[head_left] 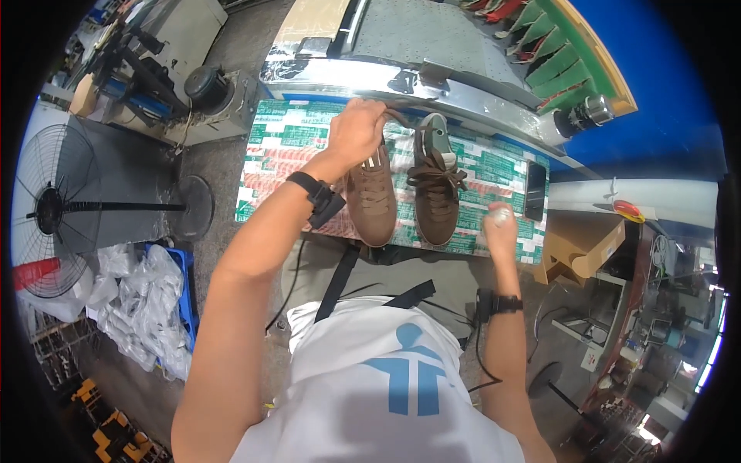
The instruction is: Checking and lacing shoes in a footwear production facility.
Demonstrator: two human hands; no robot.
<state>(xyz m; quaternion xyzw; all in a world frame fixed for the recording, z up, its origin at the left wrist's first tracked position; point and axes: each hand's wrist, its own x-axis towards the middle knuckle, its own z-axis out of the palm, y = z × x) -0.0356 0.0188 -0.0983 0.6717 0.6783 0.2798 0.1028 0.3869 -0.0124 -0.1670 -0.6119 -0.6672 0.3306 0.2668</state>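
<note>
Two brown lace-up sneakers lie side by side, toes toward me. The left sneaker (373, 204) has flat laces across its front and no bow in sight. On the right sneaker (436, 204) dark laces are tied in a bow, and a pale green insole shows in its opening. My left hand (359, 133) is closed above the heel end of the left sneaker, pinching a brown shoelace (400, 118). It hides part of that shoe's opening. My right hand (500, 230) is closed to the right of the sneakers, around something small and whitish that I cannot make out.
Green, white and red printed covering lies on the worktable (285, 154). A black phone (535, 190) rests at its right end. Behind is a metal machine edge (363, 77); an open cardboard box (583, 247) stands right. A fan (54, 208) and plastic bags (147, 309) are left.
</note>
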